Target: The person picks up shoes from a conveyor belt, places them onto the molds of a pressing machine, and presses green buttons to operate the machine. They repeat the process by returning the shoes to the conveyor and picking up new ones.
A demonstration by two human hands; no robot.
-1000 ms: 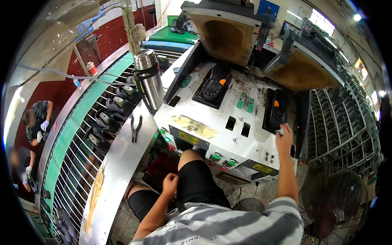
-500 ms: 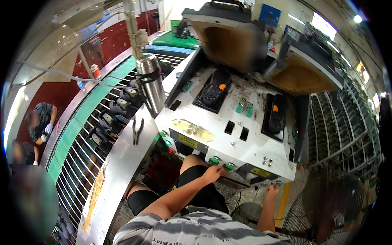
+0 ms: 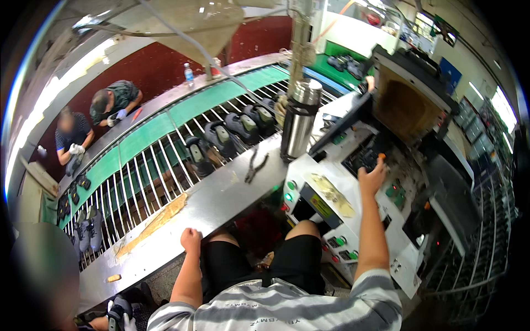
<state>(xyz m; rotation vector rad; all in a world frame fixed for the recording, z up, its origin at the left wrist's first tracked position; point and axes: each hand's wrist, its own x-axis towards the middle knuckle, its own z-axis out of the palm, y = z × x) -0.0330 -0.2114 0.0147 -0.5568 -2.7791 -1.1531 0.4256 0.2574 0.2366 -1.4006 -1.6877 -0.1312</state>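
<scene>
My right hand (image 3: 372, 175) reaches over the white press machine (image 3: 301, 175), its fingers closed at the near end of a black shoe (image 3: 365, 155) with an orange patch. That shoe lies in the left station under a raised lid (image 3: 406, 105); my hand hides part of it. My left hand (image 3: 191, 241) is curled into a fist by the near edge of the metal bench (image 3: 221, 190), with nothing visible in it. Green and red buttons (image 3: 341, 241) line the machine's front.
Pliers (image 3: 255, 166) and a steel flask (image 3: 301, 121) stand between me and the roller conveyor (image 3: 146, 185), which carries several grey shoes (image 3: 220, 138). Two people (image 3: 113, 105) work beyond it. A second lid (image 3: 452, 204) is at the right. Another person's gloved hand (image 3: 128, 323) shows at lower left.
The view has swung left. My right hand has gone from beside the machine's front up to the shoe in the left station. My left hand has left the front buttons for the bench edge.
</scene>
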